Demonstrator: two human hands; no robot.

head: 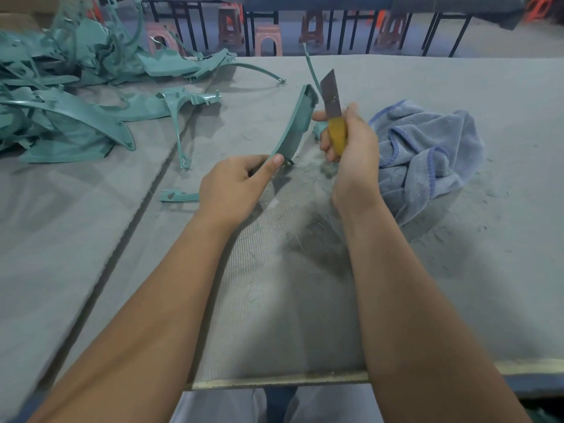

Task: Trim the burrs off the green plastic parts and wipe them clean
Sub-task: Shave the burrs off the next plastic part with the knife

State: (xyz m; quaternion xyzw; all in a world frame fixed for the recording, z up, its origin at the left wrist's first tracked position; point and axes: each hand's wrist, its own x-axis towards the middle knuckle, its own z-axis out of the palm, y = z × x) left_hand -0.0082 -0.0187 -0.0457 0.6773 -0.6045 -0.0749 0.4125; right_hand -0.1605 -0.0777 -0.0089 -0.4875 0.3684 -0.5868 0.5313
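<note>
Green plastic part (295, 126), a long curved strip, held up off the grey felt-covered table (457, 285) between the person's 2 hands. Left hand (236, 186) grips the near end of the part, thumb laid flat along its edge and fingers curled beneath. Right hand (351, 148) is clenched round the yellow handle of a utility knife (333, 111), whose bare blade points up and away, just beside the far end of the part; whether the edge touches the plastic cannot be told from this view. The right thumb reaches past the handle toward the part's far end, close to the blade. A small green offcut shows just under that hand. Fine green shavings (308, 236) lie scattered on the table below the hands, which suggests trimming is under way and wiping is not yet begun. A blue cloth (427, 154) lies crumpled to the right, near the knife hand. A heap of untrimmed green parts (61, 96) lies at far left, well apart, with 1 loose fragment (180, 196) near the left wrist. Risks, as judged: the part is braced only at 1 end, so blade pressure could flex it and let the knife skip toward the right thumb; too steep a blade could gouge the visible face rather than shave the burr.
</note>
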